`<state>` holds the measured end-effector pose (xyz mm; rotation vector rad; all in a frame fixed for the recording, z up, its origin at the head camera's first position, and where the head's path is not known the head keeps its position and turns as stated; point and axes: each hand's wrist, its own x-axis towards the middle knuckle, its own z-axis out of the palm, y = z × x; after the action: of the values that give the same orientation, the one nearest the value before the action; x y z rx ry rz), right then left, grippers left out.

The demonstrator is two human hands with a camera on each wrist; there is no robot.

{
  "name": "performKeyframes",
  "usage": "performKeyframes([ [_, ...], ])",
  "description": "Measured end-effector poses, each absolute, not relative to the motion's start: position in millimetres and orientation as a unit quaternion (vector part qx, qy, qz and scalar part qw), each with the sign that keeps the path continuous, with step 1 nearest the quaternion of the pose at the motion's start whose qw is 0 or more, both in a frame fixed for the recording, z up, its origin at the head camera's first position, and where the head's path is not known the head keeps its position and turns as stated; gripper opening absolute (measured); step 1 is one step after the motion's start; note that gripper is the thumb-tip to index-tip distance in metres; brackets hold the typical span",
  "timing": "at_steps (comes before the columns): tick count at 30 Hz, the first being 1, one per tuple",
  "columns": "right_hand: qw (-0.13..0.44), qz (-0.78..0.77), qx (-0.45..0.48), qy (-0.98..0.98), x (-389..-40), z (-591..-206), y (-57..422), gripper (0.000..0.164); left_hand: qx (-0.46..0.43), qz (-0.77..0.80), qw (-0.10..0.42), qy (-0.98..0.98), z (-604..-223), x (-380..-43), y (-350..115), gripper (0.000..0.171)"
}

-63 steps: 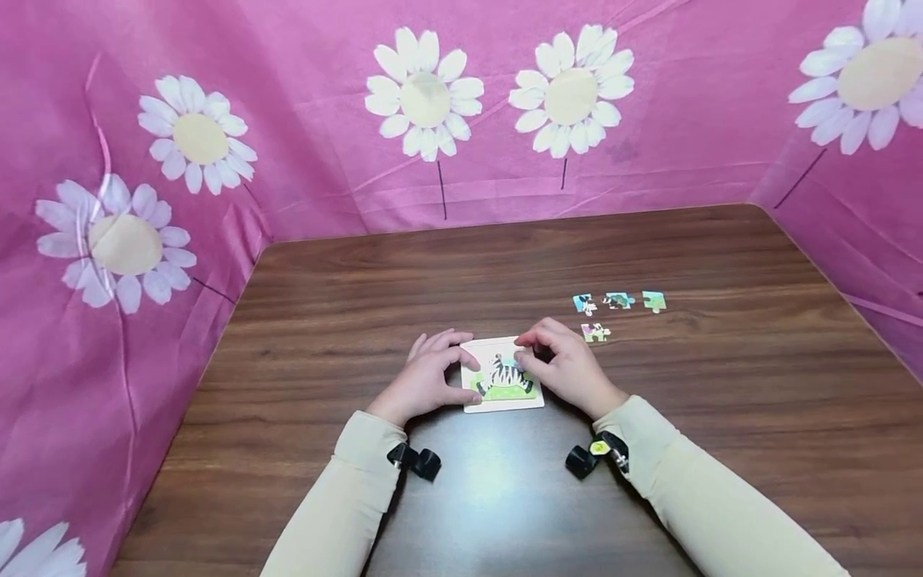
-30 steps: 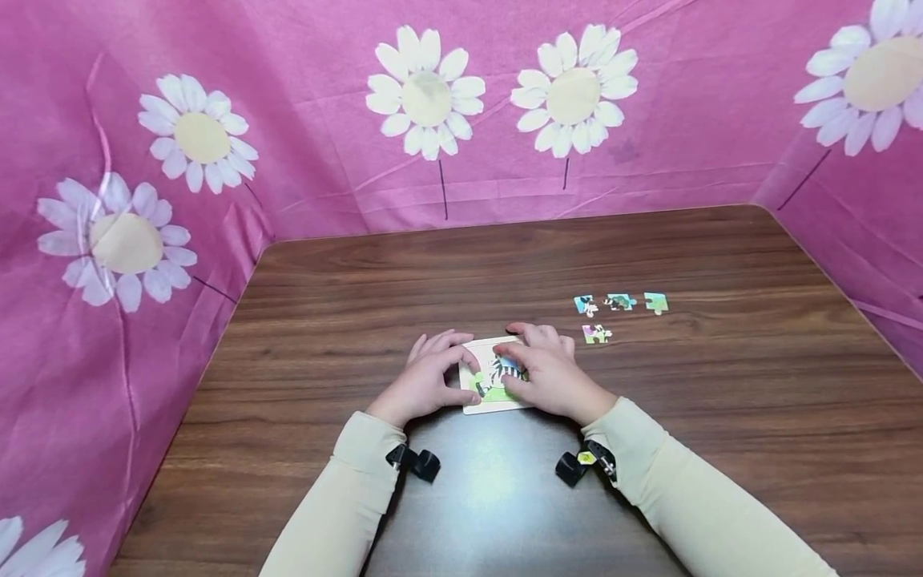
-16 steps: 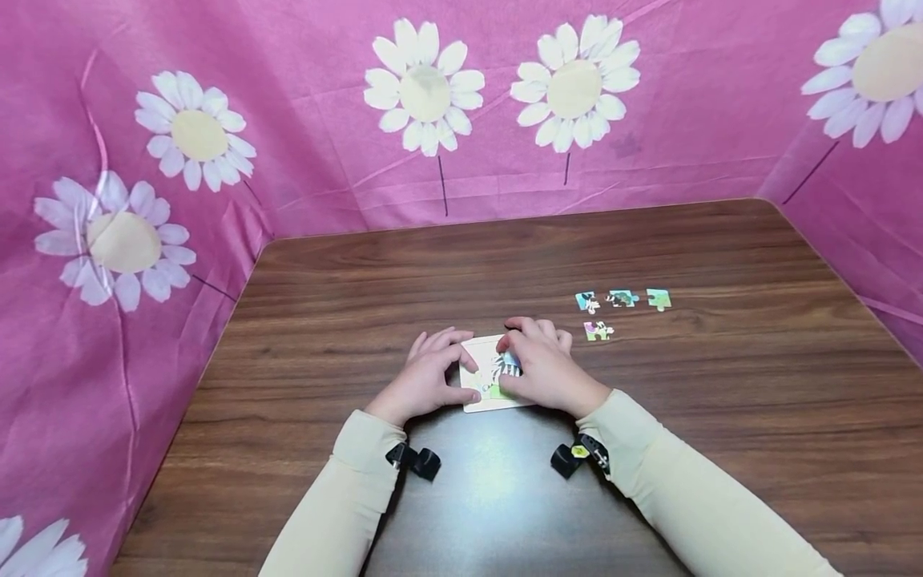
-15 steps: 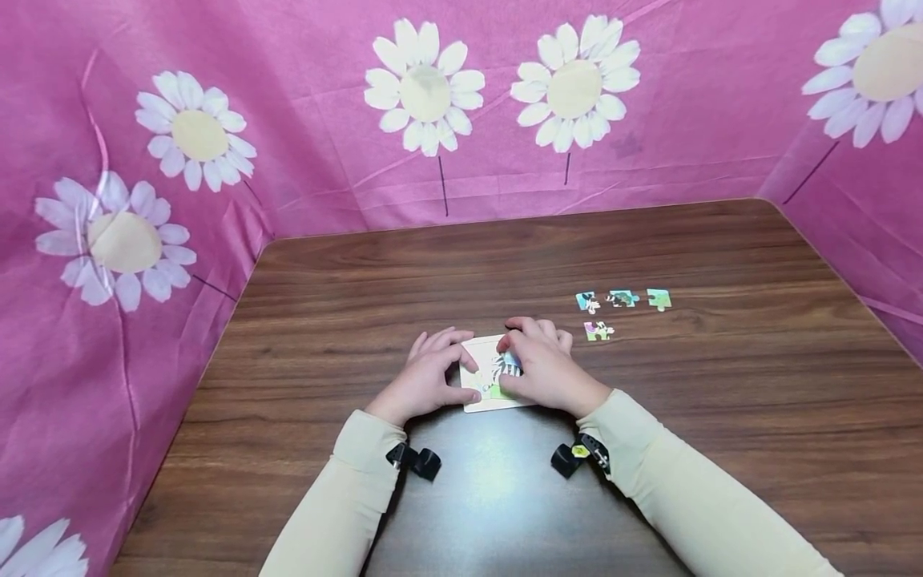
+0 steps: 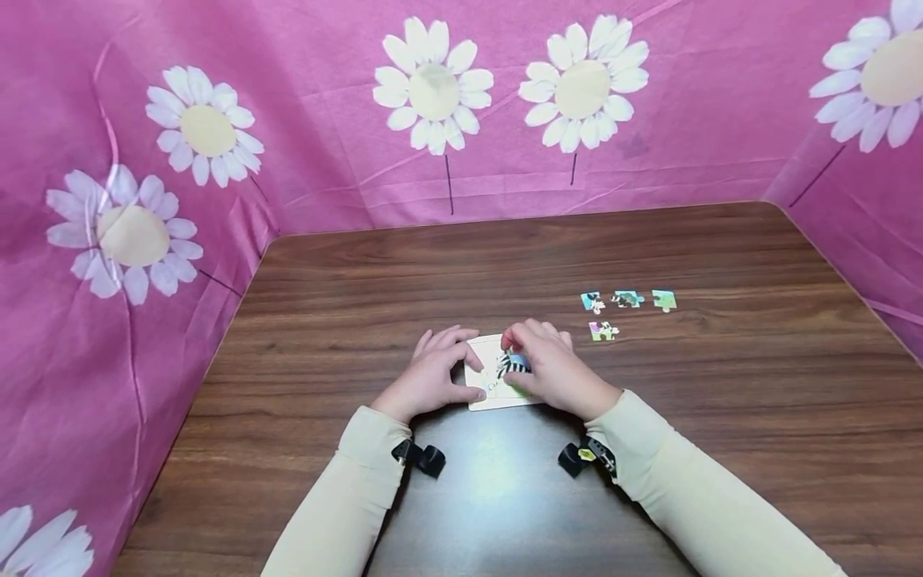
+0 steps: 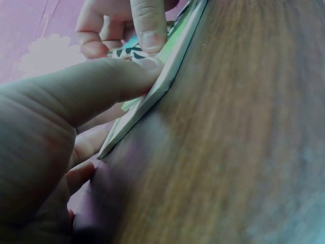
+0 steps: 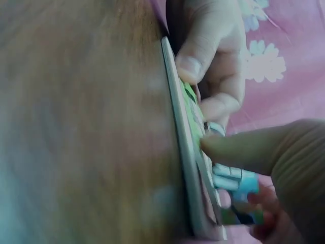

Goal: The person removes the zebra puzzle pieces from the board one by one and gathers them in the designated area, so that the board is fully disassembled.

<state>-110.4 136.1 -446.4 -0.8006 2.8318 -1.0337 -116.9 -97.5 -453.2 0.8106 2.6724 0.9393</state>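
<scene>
A pale jigsaw puzzle tray (image 5: 479, 348) lies flat on the table, part of a zebra picture showing in it. My left hand (image 5: 425, 381) holds the tray's left side; in the left wrist view its thumb (image 6: 117, 81) lies over the edge. My right hand (image 5: 558, 370) covers the tray's right part. Its thumb and index finger pinch a zebra puzzle piece (image 5: 513, 362) over the tray. In the right wrist view, a blue part of the picture (image 7: 246, 183) shows past the right thumb (image 7: 244, 148). Whether the piece is fully off the tray I cannot tell.
Several loose puzzle pieces lie on the wooden table (image 5: 404, 280) beyond the right hand: three in a row, with the green one (image 5: 664, 300) at the right end, and a pink-and-green one (image 5: 603, 331) nearer. A pink flowered cloth (image 5: 324, 144) hangs around the table.
My right hand has moved left from the tray's right edge onto the zebra picture, and its fingers now pinch a piece there. The tray's lower left looks paler. My left hand has stayed put.
</scene>
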Motion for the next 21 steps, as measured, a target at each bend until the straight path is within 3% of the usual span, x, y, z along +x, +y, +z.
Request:
performKeyframes([
  [5,0.003,-0.315,-0.275,0.908,-109.9,-444.2,138.0,0.036,0.280,0.316,0.097,0.901,-453.5,-117.9,-97.7,0.027],
  [14,-0.110,-0.217,-0.336,0.910,-105.9,-441.9,134.1,0.045,0.281,0.312,0.096,0.902,-454.9,-118.4,-98.4,0.027],
  [21,-0.075,-0.237,-0.310,0.918,-105.0,-442.4,134.0,0.047,0.278,0.310,0.096,0.904,-454.9,-118.2,-98.5,0.027],
])
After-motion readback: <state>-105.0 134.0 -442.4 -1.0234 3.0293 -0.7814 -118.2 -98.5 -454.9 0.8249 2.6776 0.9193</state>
